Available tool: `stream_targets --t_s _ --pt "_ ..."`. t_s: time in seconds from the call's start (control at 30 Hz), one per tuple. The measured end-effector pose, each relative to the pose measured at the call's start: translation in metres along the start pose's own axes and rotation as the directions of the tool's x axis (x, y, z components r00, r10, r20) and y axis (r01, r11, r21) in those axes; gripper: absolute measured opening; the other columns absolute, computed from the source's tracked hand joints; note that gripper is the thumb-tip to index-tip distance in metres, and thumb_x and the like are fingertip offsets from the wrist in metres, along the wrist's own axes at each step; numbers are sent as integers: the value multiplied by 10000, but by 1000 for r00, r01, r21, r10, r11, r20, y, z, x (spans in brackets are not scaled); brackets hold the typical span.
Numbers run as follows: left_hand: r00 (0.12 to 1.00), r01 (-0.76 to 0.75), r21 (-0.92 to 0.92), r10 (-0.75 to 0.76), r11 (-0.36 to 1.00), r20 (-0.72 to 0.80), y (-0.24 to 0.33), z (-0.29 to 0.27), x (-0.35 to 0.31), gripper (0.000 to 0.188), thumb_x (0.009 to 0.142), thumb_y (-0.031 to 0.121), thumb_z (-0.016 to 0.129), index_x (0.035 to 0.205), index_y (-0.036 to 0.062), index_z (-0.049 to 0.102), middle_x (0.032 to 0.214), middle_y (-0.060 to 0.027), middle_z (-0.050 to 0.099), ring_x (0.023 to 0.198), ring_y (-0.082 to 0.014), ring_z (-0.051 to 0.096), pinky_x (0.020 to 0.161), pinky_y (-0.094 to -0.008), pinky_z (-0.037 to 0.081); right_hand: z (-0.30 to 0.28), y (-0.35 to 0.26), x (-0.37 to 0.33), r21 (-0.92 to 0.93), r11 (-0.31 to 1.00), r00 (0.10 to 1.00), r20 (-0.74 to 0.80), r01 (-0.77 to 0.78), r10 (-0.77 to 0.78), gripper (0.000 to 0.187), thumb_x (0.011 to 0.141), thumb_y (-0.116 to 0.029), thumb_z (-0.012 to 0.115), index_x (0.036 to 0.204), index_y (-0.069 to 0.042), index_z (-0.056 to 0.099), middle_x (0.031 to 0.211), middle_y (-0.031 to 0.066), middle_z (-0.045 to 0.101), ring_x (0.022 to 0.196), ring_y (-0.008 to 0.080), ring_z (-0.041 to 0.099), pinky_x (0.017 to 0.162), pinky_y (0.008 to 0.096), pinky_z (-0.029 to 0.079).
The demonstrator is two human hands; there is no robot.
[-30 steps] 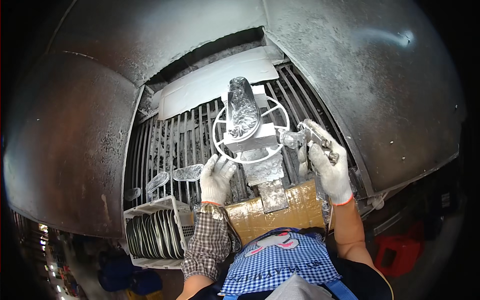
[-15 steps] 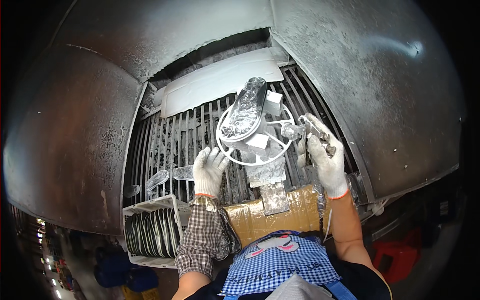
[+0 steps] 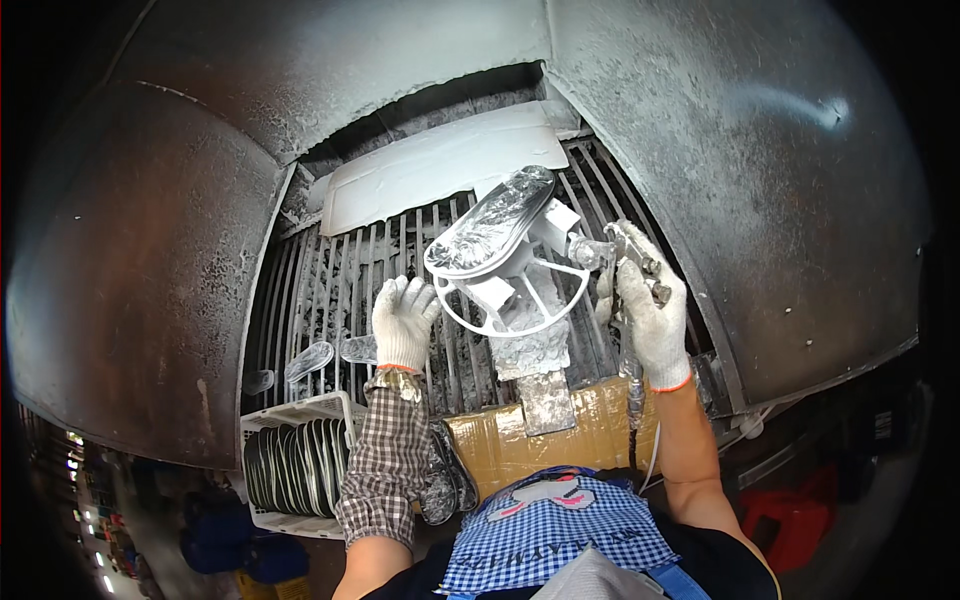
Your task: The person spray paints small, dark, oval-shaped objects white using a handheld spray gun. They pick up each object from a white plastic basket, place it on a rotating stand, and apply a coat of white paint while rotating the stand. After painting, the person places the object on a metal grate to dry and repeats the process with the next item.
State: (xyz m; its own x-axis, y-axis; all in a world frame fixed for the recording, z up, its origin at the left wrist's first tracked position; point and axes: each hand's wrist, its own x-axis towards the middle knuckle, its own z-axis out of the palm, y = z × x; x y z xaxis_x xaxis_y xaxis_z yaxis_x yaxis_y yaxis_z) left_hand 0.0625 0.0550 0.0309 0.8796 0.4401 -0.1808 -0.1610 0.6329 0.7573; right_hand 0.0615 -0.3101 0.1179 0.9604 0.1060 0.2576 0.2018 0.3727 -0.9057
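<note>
A shoe sole [image 3: 490, 225] with a shiny, film-like dark top and a white edge rests tilted on two white blocks [image 3: 492, 292]. These sit on a white spoked wheel [image 3: 540, 318], mounted over a crusted stand. My left hand [image 3: 405, 325], in a white knit glove, is open beside the wheel's left rim, fingers stretched; whether they touch it I cannot tell. On the right, my gloved right hand [image 3: 655, 320] is closed around a residue-coated spray gun [image 3: 640, 262]. Its nozzle end points left at the wheel and sole. A hose hangs below the gun.
Slatted metal grating [image 3: 330, 265] lies beneath, with a white sheet [image 3: 450, 150] at the back. Metal booth walls [image 3: 790, 210] rise around. A white crate [image 3: 345, 410] of upright soles stands lower left, near loose clear sole-shaped pieces [image 3: 309, 361]. Brown taped cardboard [image 3: 490, 445] lies in front.
The wheel and sole have turned clockwise, the sole's far end swinging right and its near end left. My left hand has moved slightly left and away. The spray gun has barely moved.
</note>
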Motion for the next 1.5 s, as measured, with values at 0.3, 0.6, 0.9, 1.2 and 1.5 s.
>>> stream_targets --t_s 0.3,0.6,0.9,1.2,1.5 --pt "997 -58 -3 58 998 -53 1 0 35 579 1068 389 604 1443 -34 479 1526 -312 487 1424 -485 480 1150 -560 451 -2 -6 2 -13 1000 998 -60 24 -25 554 1106 -189 628 1566 65 454 849 23 665 668 68 606 618 227 515" --pt "969 73 58 -57 996 -242 -32 22 -39 172 1079 241 540 958 122 569 1024 -91 659 954 -210 650 892 -377 570 -13 -14 -9 -67 992 978 -169 108 -118 547 1098 -137 619 1578 56 441 982 40 686 745 39 581 653 205 532" --pt "969 245 -113 -240 963 60 -118 2 -87 362 1028 200 576 1306 -29 545 1292 -260 651 1141 -404 664 994 -525 599 23 -11 -26 -62 998 998 69 18 -14 573 1073 -145 666 1561 71 457 1061 64 702 745 60 642 642 215 552" --pt "944 330 -250 -311 910 114 -112 22 -92 473 1034 213 579 1417 -53 495 1405 -279 593 1298 -492 590 1122 -597 513 17 -10 -31 -128 991 999 24 46 -44 582 1095 -216 633 1572 65 454 881 35 684 704 72 628 636 228 516" --pt "963 268 -188 -255 945 91 -89 29 -101 373 1057 245 564 1308 -31 566 1302 -273 654 1212 -441 653 1084 -571 535 -1 -22 -32 -44 999 995 -101 -6 1 562 1089 -157 642 1568 70 455 863 15 642 723 60 591 661 218 517"
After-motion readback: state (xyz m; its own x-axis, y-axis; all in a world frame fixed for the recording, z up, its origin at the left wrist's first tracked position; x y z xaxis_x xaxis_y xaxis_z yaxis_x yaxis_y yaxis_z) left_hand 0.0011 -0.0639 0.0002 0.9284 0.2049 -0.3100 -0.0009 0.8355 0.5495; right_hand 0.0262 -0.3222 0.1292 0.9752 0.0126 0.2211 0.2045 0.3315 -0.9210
